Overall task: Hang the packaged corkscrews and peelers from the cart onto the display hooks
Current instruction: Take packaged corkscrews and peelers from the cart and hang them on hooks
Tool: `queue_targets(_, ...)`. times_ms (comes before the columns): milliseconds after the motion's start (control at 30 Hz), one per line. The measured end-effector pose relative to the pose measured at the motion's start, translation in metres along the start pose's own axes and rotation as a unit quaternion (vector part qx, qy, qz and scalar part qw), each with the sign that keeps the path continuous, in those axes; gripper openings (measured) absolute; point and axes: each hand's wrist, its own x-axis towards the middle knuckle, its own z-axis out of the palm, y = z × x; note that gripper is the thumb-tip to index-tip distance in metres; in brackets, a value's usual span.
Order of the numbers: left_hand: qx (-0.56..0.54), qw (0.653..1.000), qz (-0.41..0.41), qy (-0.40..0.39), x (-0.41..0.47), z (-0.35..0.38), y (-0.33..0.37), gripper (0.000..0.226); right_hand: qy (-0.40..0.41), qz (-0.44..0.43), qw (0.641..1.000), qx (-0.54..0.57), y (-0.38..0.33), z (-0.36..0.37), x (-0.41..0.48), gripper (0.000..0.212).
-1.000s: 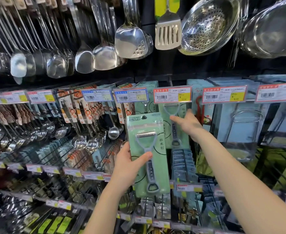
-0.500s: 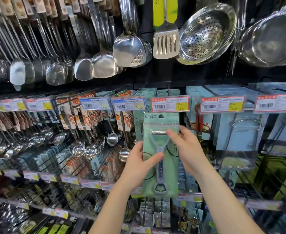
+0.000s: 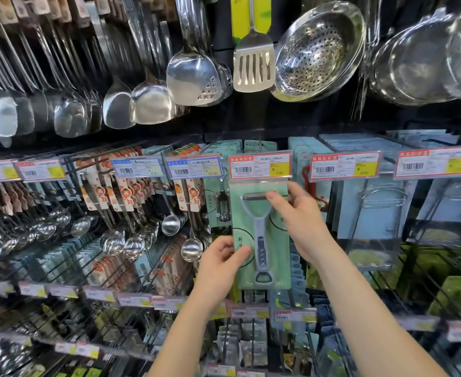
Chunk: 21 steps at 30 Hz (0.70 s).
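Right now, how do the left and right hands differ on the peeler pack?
Height: the left hand grips the peeler pack low on its left edge; the right hand grips it high on its right edge.
Front contact: the left hand's thumb lies beside the peeler's handle; a digit of the right hand lies by the blade.
Shared: both hold the same upright pack, its top just under the red price tag.

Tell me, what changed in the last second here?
The packaged peeler moved right and up, its top now reaching the red price tag. The right hand, reaching ahead before, now pinches its upper right. The left hand still holds its lower left.
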Motion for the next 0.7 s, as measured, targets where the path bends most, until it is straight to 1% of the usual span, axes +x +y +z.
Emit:
queue_targets(67,0.006,1.000,0.005,0.004,0.004,0.003,0.000,0.014,-0.008,0.004,1.000,-0.020,0.000,0.000,0.003,0.010)
queue_targets(133,0.005,1.000,0.005,0.008,0.007,0.006,-0.001,0.014,-0.017,0.013,0.999,-0.033,0.000,-0.002,0.007,0.031)
queue_targets(167,0.005,1.000,0.006,0.010,0.009,0.007,-0.002,0.013,-0.011,0.016,1.000,-0.020,0.000,-0.004,0.007,0.031)
queue_targets(233,0.005,1.000,0.008,0.009,0.010,0.009,-0.004,0.013,-0.001,0.030,1.000,-0.001,0.001,-0.005,0.007,0.013)
queue_targets(300,0.005,1.000,0.012,0.006,0.011,0.009,-0.005,0.014,0.003,0.036,0.999,-0.007,0.002,-0.004,0.005,0.007)
queue_targets(433,0.019,0.999,0.026,0.007,0.012,0.006,-0.008,0.013,0.003,0.014,1.000,0.021,0.009,-0.003,0.003,0.014)
queue_targets(533,0.026,0.999,0.036,0.005,0.010,0.004,-0.011,0.013,0.009,0.024,0.998,0.061,0.007,-0.001,0.002,0.016)
queue_targets(600,0.029,0.999,0.044,-0.001,0.008,0.003,-0.012,0.013,0.023,0.028,0.997,0.066,0.006,0.002,0.005,0.019)
queue_targets(700,0.028,0.999,0.046,-0.005,0.003,0.000,-0.012,0.013,0.036,0.024,0.996,0.076,0.000,0.006,0.008,0.014)
